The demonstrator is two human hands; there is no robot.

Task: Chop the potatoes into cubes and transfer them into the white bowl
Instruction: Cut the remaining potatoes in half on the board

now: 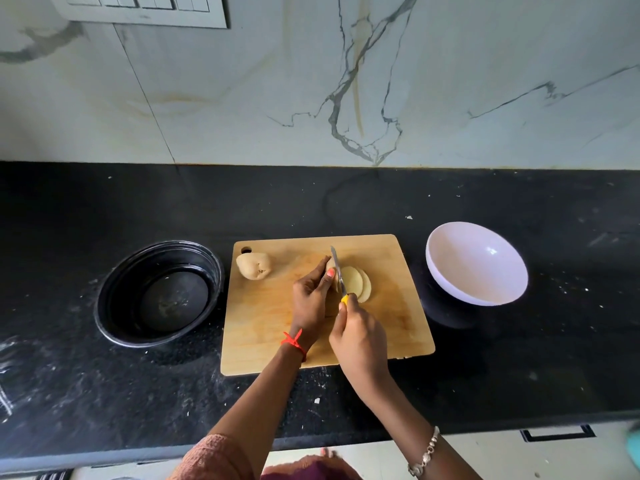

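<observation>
Black stone table [519, 375] under a veined marble wall [311, 81], and we're mid-slice. The fingers [325, 275] of our left hand [311, 296] curl over the half-sliced potato [351, 280], pinning it to the cutting board [398, 327] with the tips right beside the blade. Our right hand [360, 337] wraps its fingers [343, 310] round the yellow handle of the knife [337, 268], point aimed away from us.

We want those left fingertips tucked back and the rounds even, since we judge they must be stacked and cross-cut before they count as cubes. A second potato [253, 266] waits at the board's far left corner.

Off the board's right side sits the white bowl [485, 271], tilted, with nothing in it. A black bowl [104, 306] stands on the left. Nothing blocks the path to the white one.
</observation>
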